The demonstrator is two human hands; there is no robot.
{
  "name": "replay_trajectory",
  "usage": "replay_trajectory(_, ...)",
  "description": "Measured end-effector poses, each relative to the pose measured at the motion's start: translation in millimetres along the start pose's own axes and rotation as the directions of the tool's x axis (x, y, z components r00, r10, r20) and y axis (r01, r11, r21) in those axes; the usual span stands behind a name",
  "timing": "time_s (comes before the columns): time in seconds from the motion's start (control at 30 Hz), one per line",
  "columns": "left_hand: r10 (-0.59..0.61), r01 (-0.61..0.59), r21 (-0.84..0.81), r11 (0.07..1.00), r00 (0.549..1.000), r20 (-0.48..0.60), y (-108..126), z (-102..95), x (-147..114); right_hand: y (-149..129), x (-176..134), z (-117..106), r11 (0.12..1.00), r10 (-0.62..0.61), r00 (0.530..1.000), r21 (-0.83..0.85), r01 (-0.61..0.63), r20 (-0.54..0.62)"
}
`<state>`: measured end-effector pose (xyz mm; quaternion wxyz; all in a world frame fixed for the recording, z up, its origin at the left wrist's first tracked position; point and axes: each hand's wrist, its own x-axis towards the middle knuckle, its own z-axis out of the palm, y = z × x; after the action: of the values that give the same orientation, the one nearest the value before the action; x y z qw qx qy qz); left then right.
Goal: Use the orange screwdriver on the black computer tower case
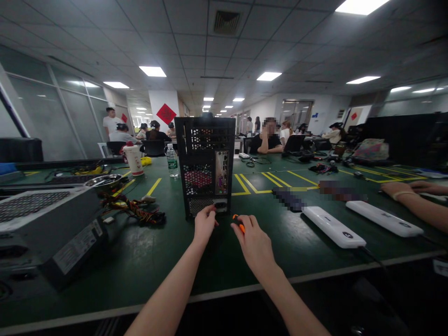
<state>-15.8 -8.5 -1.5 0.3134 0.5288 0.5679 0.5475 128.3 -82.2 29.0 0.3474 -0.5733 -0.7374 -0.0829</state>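
Note:
A black computer case [206,158] stands upright on the green table, its back panel facing me. At its lower edge, my left hand [205,227] touches the power supply panel [203,203] beside the power socket. Thumb and fingers of that hand are pinched together; anything small between them is hidden. My right hand [257,242] is closed around what looks like a screwdriver [241,227] with an orange-and-black handle, just right of the case's bottom corner. Most of the screwdriver is covered by the fingers, and its tip cannot be made out.
A grey power supply unit [66,233] lies at the left, with bundled cables [136,210] and a metal bowl [103,181] behind it. A water bottle [172,161] and paper cup [133,158] stand farther back. Two white power banks [332,226] lie right, near another person's hands [399,190].

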Motion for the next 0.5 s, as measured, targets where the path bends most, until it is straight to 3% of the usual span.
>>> replay_trajectory(0.2,-0.001,0.001,-0.009,1.000,1.000,0.004,2.6,-0.2,-2.0,-13.6,-3.6,-1.6,0.988,-0.065,0.998,0.139,0.067,-0.021)
replay_trajectory(0.5,-0.008,0.008,-0.010,1.000,1.000,0.001,1.2,0.0,-0.2,1.2,0.2,-1.2,0.999,0.018,0.994,0.041,-0.014,-0.104)
